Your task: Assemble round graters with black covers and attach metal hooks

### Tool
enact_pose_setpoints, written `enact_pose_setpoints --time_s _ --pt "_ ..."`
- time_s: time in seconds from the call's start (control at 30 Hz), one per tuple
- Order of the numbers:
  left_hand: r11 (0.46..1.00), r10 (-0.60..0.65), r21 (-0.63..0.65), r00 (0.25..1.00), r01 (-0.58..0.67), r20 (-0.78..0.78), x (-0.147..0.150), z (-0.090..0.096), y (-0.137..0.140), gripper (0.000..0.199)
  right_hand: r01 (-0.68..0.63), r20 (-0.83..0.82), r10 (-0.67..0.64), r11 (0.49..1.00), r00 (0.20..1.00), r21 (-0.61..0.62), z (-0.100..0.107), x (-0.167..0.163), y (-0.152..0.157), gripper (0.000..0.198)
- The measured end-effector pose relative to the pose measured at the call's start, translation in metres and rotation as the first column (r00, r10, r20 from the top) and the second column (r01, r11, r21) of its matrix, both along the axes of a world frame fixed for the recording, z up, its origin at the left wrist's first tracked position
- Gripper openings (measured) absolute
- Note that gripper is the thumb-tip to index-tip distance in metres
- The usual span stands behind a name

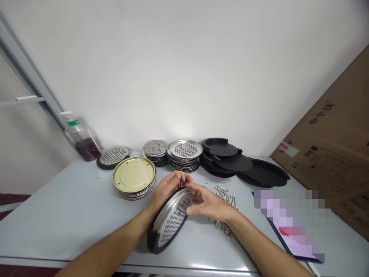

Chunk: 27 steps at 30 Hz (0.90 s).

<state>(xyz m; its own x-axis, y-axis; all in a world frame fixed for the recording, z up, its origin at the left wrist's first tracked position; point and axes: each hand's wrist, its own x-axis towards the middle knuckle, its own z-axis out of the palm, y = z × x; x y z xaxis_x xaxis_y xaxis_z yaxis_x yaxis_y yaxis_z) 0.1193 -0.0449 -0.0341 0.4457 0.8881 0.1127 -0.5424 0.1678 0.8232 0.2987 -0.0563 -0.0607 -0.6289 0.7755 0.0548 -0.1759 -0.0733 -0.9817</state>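
A round grater disc (174,219) with a metal face full of slots and a black rim is held tilted on edge above the near part of the table. My left hand (165,192) wraps its upper left edge from behind, fingers closed. At the top edge a small metal clip (180,181) sticks up between the fingertips of both hands. My right hand (209,204) grips the disc's right edge, thumb near the slotted face and fingers at the rim. Several metal clips with ring ends (223,196) lie beyond my right wrist, partly hidden by it.
Gold-coloured round lids (134,175) are stacked at left. Behind them stand another grater disc (115,156), stacked metal discs (155,148), grater plates (185,150) and black round trays (227,161). A bottle of dark red liquid (86,148), a cardboard box (331,154) and a pixelated flat device (296,238) flank these.
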Motion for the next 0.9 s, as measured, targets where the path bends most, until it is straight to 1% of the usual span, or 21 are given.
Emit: enact_pose_setpoints --time_s 0.07,0.1,0.13,0.2,0.3,0.43,0.5,0.6,0.67,0.77,0.83,0.9 --pt "0.998 0.005 -0.057 1.0 -0.004 0.013 -0.002 -0.004 0.006 0.027 0.025 0.008 -0.025 0.999 1.0 -0.028 0.003 0.001 0.0 0.038" --pt "0.997 0.016 -0.074 1.0 -0.016 0.007 -0.003 -0.005 0.008 0.027 0.033 0.015 -0.033 0.998 0.999 -0.049 0.005 0.002 0.0 0.028" --pt "0.996 0.026 -0.084 1.0 -0.027 -0.011 -0.005 -0.006 0.01 0.026 0.042 0.024 -0.041 0.997 0.999 -0.066 0.007 0.003 0.0 0.024" --pt "0.995 0.03 -0.093 0.994 -0.04 -0.1 -0.007 -0.007 0.012 0.025 0.076 0.041 -0.073 0.994 0.996 -0.078 0.01 0.005 -0.001 0.025" --pt "0.993 0.015 -0.114 0.968 -0.045 -0.249 -0.011 -0.008 0.014 0.03 0.107 0.064 -0.102 0.991 0.993 -0.083 0.011 0.006 -0.001 0.028" --pt "0.989 -0.008 -0.142 0.929 -0.048 -0.371 -0.018 -0.011 0.017 0.037 0.144 0.129 -0.129 0.984 0.983 -0.109 0.009 0.003 -0.003 0.033" --pt "0.989 0.015 -0.125 0.904 -0.076 -0.428 -0.019 -0.014 0.02 0.036 0.19 0.172 -0.169 0.975 0.97 -0.117 0.007 0.0 -0.004 0.039" --pt "0.988 0.087 -0.068 0.864 -0.139 -0.496 -0.019 -0.019 0.023 0.032 0.24 0.217 -0.211 0.964 0.953 -0.114 0.005 -0.005 -0.006 0.046" --pt "0.985 0.129 -0.03 0.839 -0.17 -0.528 -0.017 -0.02 0.024 0.031 0.285 0.229 -0.263 0.956 0.937 -0.069 0.005 -0.007 -0.007 0.044" --pt "0.979 0.179 0.014 0.813 -0.205 -0.554 -0.015 -0.019 0.024 0.03 0.375 0.25 -0.371 0.927 0.895 0.033 0.005 -0.008 -0.009 0.037" --pt "0.972 0.21 0.035 0.798 -0.231 -0.565 -0.015 -0.017 0.024 0.029 0.371 0.254 -0.381 0.924 0.889 0.09 0.007 -0.007 -0.01 0.039" --pt "0.965 0.236 0.045 0.786 -0.257 -0.571 -0.015 -0.016 0.025 0.029 0.331 0.248 -0.357 0.933 0.901 0.14 0.008 -0.007 -0.011 0.038"
